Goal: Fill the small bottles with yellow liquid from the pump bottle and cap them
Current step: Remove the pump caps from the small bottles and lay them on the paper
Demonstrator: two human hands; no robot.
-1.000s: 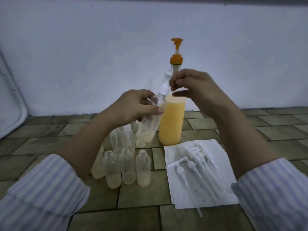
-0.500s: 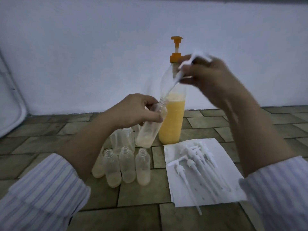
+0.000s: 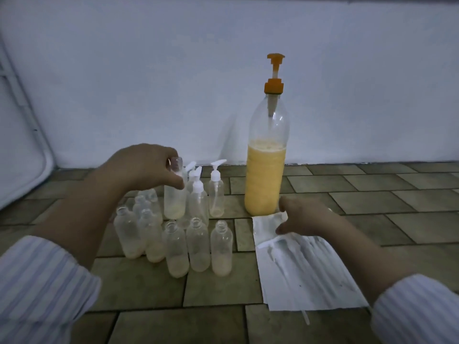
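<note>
Tiled floor (image 3: 372, 194): brown brick-pattern tiles, carrying all items; a pale wall behind.

Pump bottle (image 3: 267, 165): tall clear bottle with orange pump head, upright near the wall, yellow liquid filling roughly its lower half.

White sheet (image 3: 305, 271): lies flat in front of the pump bottle, its far left corner lifted. White pump caps on it are blurred; their count cannot be told.

Small bottles (image 3: 198, 244): cluster left of the sheet. Front row uncapped, each with a little yellowish liquid at the bottom. Behind them, capped bottles (image 3: 216, 192) with white pump tops stand upright.

Left hand (image 3: 146, 167): arm in striped sleeve reaches forward from lower left, palm down, thumb and fingers closed round the neck of an uncapped small bottle (image 3: 175, 194), which is upright among the rear bottles, some liquid in its base. Whether it rests on the floor cannot be told.

Right hand (image 3: 301, 217): arm extends from lower right, hand low over the sheet's far corner, fingers curled and seemingly pinching the raised paper edge; motion blur leaves the grip uncertain.
</note>
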